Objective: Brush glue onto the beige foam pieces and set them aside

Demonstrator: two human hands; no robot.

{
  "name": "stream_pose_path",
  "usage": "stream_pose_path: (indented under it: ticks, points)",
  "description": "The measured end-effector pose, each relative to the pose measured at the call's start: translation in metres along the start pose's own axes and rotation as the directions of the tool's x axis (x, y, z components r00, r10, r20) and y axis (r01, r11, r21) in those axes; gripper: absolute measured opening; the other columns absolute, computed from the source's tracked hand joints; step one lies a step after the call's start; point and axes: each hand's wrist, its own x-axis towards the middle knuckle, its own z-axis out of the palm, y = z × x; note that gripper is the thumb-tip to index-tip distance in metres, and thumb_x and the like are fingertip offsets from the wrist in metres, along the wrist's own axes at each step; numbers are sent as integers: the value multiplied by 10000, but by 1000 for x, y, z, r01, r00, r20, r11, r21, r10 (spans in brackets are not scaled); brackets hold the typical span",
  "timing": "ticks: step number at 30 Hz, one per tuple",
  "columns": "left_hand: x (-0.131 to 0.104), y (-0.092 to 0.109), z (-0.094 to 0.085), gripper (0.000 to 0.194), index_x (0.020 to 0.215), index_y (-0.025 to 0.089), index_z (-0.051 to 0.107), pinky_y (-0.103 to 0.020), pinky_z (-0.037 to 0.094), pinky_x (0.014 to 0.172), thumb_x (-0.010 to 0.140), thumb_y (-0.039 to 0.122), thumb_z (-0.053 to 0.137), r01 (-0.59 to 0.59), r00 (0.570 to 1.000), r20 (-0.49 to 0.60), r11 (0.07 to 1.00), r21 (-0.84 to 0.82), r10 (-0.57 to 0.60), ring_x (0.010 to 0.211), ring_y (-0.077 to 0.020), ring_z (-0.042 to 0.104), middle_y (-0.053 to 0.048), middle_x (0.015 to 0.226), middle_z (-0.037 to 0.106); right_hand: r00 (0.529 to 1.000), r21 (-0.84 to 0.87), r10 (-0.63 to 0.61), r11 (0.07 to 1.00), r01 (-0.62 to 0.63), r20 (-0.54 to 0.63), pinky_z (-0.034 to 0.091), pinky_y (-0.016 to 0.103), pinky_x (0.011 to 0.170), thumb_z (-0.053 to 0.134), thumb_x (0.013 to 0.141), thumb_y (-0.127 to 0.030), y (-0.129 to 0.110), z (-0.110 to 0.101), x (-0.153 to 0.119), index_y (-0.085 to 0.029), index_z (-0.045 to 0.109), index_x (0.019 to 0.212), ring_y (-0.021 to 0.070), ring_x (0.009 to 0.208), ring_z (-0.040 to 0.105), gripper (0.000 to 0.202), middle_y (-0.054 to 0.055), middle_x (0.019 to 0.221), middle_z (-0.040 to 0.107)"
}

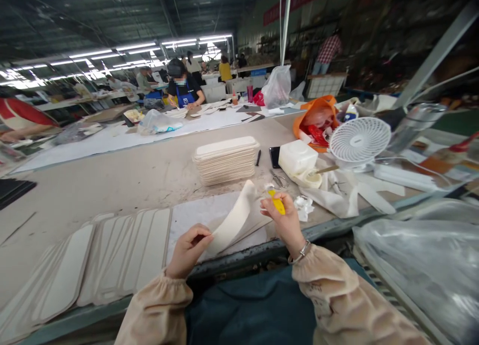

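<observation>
My left hand (192, 249) pinches the near end of a long cream strip (235, 216) with a rounded far end. The strip bends upward, held over a pale sheet (187, 217) on the table. To its right, my right hand (282, 217) is closed around a yellow-handled brush (277, 203), whose pale head points away from me. Crumpled white paper (304, 207) lies just beside this hand. Beyond the strip stands a tall stack of cream rounded pieces (226, 160). More such flat pieces (127, 250) lie fanned out, overlapping, on the left.
Scissors (280, 179), a black phone (275, 157) and a white plastic container (298, 158) lie right of the stack. Farther right are a white fan (359, 141), an orange bag (318, 118) and fabric scraps (350, 192). A person (183, 88) works across the table.
</observation>
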Motion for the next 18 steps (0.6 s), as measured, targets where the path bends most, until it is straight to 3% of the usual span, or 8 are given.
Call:
stream_pose_path:
  ticks: [3,7,10,13,18]
  points:
    - [-2,10,3,55,775,171,633,-232,429,643,815,208,634,-84,995,50,996,-33,85,738,-138,550,-28,769,586,998,-26,-50,998,49,-35,539,254,635,782,662,-348,4,3,4,-253,419,894,116,703,619,441,-53,802,637]
    - [-6,14,4,27,783,176,631,-234,436,647,810,170,636,-133,990,31,986,-100,137,734,-134,550,-26,769,581,995,-58,-98,993,99,10,534,271,701,764,691,-349,7,4,2,-250,412,898,140,821,638,420,-24,879,656]
    - [-6,10,5,43,766,178,625,-220,432,637,800,168,649,-110,993,-44,985,-135,105,728,-124,542,-18,764,580,993,-39,-58,997,63,107,541,287,702,751,710,-359,8,7,-5,-260,391,916,154,870,646,426,-4,1026,639]
    - [-6,4,9,52,759,183,624,-209,432,635,788,175,666,-105,983,-164,985,-134,82,726,-116,540,-9,763,584,973,-14,4,1000,0,231,546,298,685,743,723,-351,9,13,-13,-270,381,934,135,796,650,426,-13,1090,602]
    - [-5,5,24,43,748,177,649,-215,450,620,782,193,670,-137,966,-227,989,-46,123,708,-122,559,-18,753,601,945,-75,-21,996,48,328,472,227,573,767,705,-299,15,30,-25,-259,403,887,102,616,570,409,-80,718,542]
